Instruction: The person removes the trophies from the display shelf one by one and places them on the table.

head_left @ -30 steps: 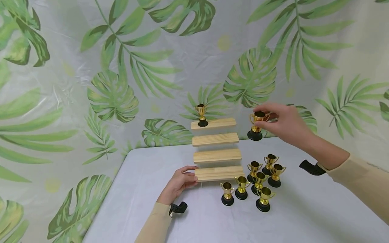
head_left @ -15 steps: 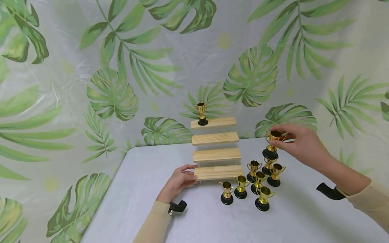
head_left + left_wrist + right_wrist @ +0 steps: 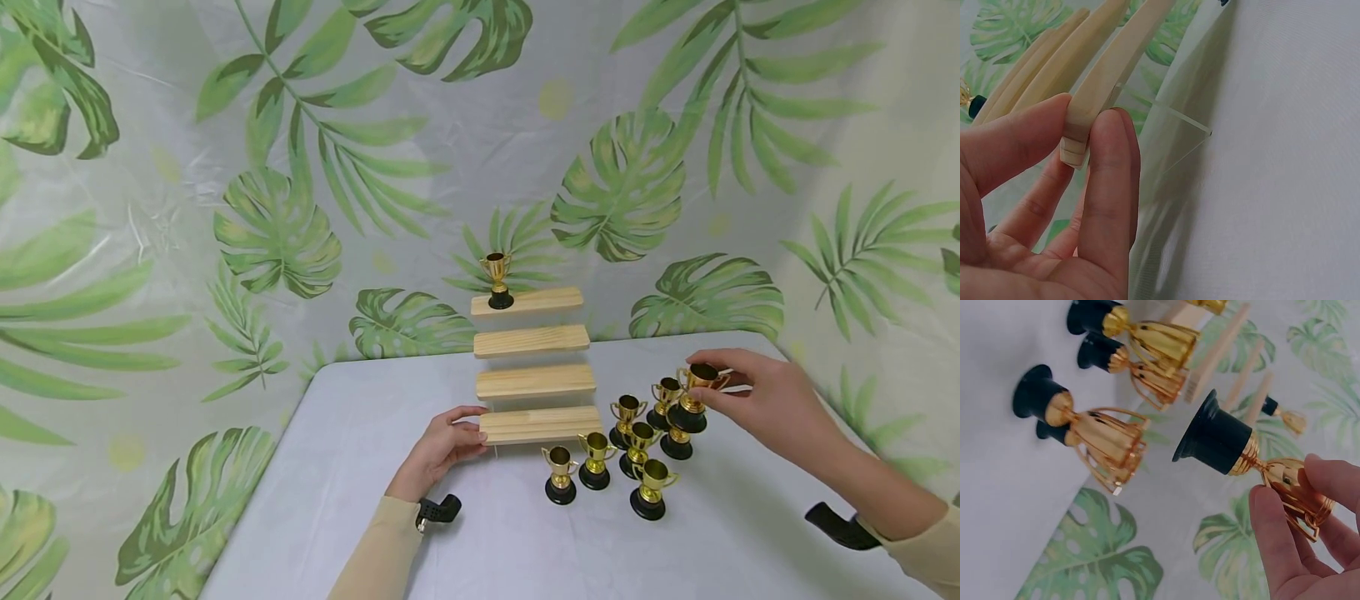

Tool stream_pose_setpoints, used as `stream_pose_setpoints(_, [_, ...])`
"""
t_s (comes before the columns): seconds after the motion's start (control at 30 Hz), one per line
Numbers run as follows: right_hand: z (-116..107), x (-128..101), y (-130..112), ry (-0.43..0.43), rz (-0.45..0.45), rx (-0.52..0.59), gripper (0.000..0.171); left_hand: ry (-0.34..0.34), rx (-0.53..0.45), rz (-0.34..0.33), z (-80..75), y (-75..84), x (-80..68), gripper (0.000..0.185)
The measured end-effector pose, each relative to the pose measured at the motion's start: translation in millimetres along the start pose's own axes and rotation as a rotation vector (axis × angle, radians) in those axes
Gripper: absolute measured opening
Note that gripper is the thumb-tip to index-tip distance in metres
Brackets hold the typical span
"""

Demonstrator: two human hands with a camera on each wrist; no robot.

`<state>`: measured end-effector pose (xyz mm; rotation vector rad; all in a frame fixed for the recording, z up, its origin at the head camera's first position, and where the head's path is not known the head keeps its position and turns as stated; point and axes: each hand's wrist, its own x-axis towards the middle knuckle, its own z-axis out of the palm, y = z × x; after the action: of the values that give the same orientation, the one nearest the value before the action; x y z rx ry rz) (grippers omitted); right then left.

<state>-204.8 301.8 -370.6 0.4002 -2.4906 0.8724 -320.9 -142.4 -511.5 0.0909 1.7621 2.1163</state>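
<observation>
My right hand [image 3: 765, 400] pinches a small gold trophy cup [image 3: 1285, 481] by its cup, between thumb and fingers. The trophy's black base [image 3: 1216, 437] points down, over the trophies standing at the right of the table. With thumb and fingers, my left hand [image 3: 442, 450] grips the left end of the lowest wooden shelf board [image 3: 540, 427]. The left wrist view shows that board's end [image 3: 1085, 119] between thumb and fingertips. One trophy [image 3: 497, 282] stands upright on the left part of the top board [image 3: 547, 302] of the stepped rack.
Several gold trophies with black bases stand right of the rack, among them one at the front [image 3: 650, 492] and one at the front left [image 3: 560, 477]. The white tablecloth [image 3: 337, 467] reaches back to a leaf-patterned curtain [image 3: 405, 167]. A clear support [image 3: 1172, 112] sits under the rack.
My right hand has carried the trophy down and to the right, from beside the top board to over the standing trophies. The left hand has stayed on the lowest board.
</observation>
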Motion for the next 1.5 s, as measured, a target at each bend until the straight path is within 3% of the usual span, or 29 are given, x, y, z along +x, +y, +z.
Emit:
stream_pose_setpoints(0.37, [24,-35,14,0.012,-0.022,-0.013,0.041,-0.011,-0.012,0.004,-0.7,-0.5,-0.2,0.054])
stream_pose_setpoints(0.8, [50,-59,28,0.008,0.009,-0.016,0.043,-0.015,-0.012,0.005,0.5,1.1,-2.0,0.053])
stream_pose_setpoints(1.13, [74,-65,37,0.025,-0.038,-0.017,0.046,-0.017,-0.015,0.005,-0.8,0.2,-0.6,0.053])
stream_pose_setpoints(1.5, [86,-70,40,0.019,-0.036,-0.009,0.046,-0.02,-0.018,0.008,-0.8,0.6,-1.7,0.052])
